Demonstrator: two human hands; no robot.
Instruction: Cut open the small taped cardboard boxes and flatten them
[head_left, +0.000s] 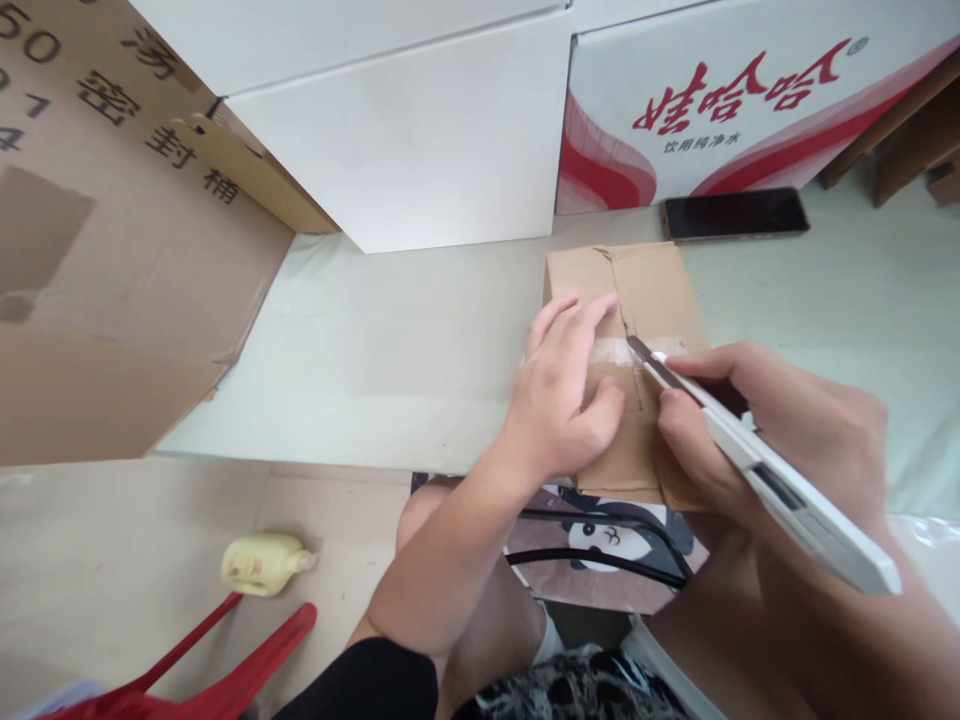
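Head view: phone (735, 214) beside red-and-white carton (742, 110), near small cardboard box (637, 392).

Matt cardboard box (656, 300); plastic knife handle (817, 530)

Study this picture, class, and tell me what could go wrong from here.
The blade of the white cutter in the right hand points toward the left hand, close to its thumb and fingers; a slip might cut them.

The blade tip is at the tape across the seam of the cardboard box; too deep a cut could damage anything inside, which cannot be seen.
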